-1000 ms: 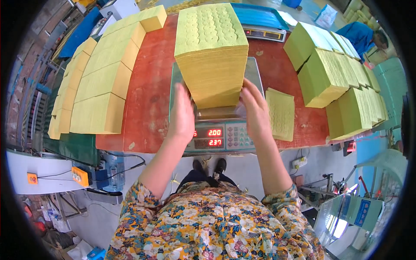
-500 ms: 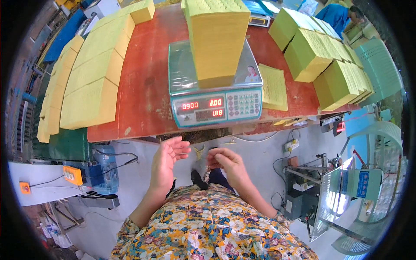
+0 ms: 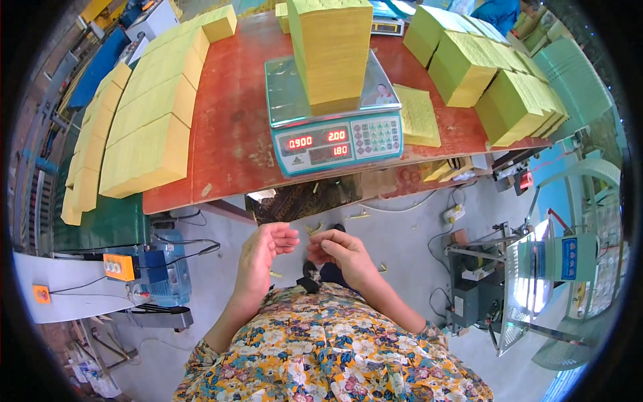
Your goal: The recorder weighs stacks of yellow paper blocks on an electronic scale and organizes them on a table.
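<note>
Both my hands hang in the air in front of the table edge, apart from each other and touching nothing. My left hand (image 3: 264, 258) has its palm turned inward, the fingers slightly bent and apart. My right hand (image 3: 345, 258) is loosely curled, thumb and fingers pointing left, with nothing visible in it. Beyond them stands a digital scale (image 3: 338, 149) with lit red figures and a keypad. On its metal plate rests a tall upright stack of yellow paper (image 3: 335, 57). Right beside the scale lies a low pile of yellow sheets (image 3: 418, 117).
Yellow paper blocks (image 3: 151, 147) line the left of the red table (image 3: 231, 100); more blocks (image 3: 462, 74) fill its right side. A second scale (image 3: 387, 25) sits at the back. A machine with a green guard (image 3: 529, 281) stands at right. Cables cross the grey floor (image 3: 395, 234).
The view has shifted, so the table and scale sit higher in the picture. My hands keep nearly the same pose, the right one slightly further left. The person at back right is less visible.
</note>
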Demonstrator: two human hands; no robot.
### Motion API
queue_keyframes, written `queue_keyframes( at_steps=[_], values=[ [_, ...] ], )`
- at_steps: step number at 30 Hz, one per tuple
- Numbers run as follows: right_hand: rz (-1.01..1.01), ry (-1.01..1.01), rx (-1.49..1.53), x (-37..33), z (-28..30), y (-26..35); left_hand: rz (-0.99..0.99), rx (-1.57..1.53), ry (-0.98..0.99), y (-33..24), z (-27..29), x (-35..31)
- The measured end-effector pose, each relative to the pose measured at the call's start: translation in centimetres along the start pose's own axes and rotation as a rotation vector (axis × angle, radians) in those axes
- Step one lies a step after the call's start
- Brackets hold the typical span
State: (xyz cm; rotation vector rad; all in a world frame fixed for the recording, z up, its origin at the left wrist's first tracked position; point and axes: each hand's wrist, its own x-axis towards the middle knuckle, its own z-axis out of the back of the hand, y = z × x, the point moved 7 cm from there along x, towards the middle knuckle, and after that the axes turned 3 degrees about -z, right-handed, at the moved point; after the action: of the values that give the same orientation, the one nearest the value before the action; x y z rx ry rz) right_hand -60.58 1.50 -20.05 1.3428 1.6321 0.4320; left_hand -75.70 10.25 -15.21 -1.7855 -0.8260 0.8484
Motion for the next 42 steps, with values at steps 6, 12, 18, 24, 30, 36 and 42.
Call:
queue_keyframes(
  at_steps=[6, 12, 18, 24, 30, 36, 42],
  values=[
    [0.009, 0.005, -0.006, 0.3, -0.2, 0.9, 0.041, 0.002, 0.033, 0.4, 0.1, 1.4],
    [0.062, -0.013, -0.02, 1.9, 1.5, 4.3, -0.017, 0.018, 0.002, -1.5, -0.4, 5.9],
    [0.209, -0.056, 0.046, 5.1, 4.9, 12.0, -0.182, 0.03, 0.007, -6.1, -2.4, 14.7],
    [0.581, -0.237, -0.066, 10.9, 8.7, 24.2, -0.292, -0.067, -0.179, -9.3, -4.1, 25.5],
    [0.66, -0.218, -0.143, 18.9, 8.6, 31.7, -0.115, -0.317, -0.406, -8.6, -5.0, 32.7],
    [0.634, -0.183, -0.27, 20.5, 7.4, 29.4, -0.193, -0.363, -0.29, -7.5, -7.1, 33.0],
    [0.592, -0.241, -0.208, 15.6, 9.2, 27.5, -0.206, -0.422, -0.258, -5.8, -10.0, 28.5]
  ],
)
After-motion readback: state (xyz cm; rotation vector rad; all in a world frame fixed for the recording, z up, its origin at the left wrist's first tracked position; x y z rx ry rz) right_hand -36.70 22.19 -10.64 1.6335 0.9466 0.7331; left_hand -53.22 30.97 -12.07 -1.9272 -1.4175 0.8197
